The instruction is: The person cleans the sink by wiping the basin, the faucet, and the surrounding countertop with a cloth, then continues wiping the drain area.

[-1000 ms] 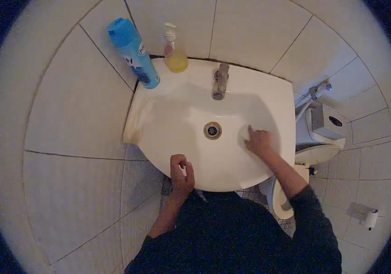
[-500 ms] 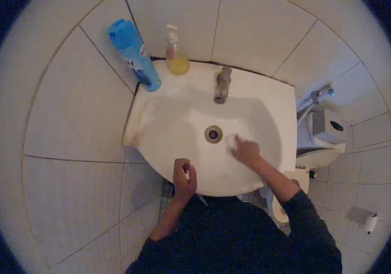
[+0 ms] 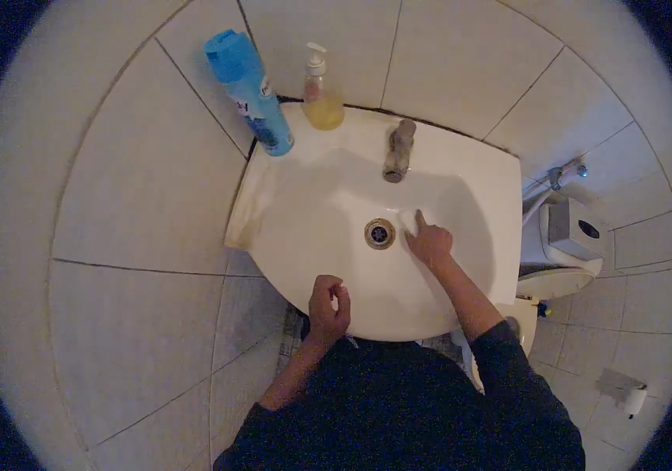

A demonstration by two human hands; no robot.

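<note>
My right hand (image 3: 432, 245) is over the white washbasin (image 3: 304, 228), just right of the metal drain (image 3: 380, 233). Its index finger points towards the back of the bowl. Between that finger and the thumb, against the basin, is a small whitish thing (image 3: 408, 220), too faint against the bowl for me to make out its kind. At the front rim hovers my left hand (image 3: 328, 308), its fingers curled loosely towards the thumb, with nothing visible in them. Behind the drain stands the grey tap (image 3: 399, 151).
On the basin's back left corner stand a blue spray can (image 3: 251, 94) and a pump bottle (image 3: 323, 98) with yellow liquid. Tiled walls enclose the basin. To the right are a toilet (image 3: 555, 281), a grey tissue box (image 3: 577, 228) and a paper roll (image 3: 635, 401).
My right hand has moved towards the back of the bowl, and the whitish thing has shifted with it. My left hand stays curled by the front rim. The view has shifted slightly.
</note>
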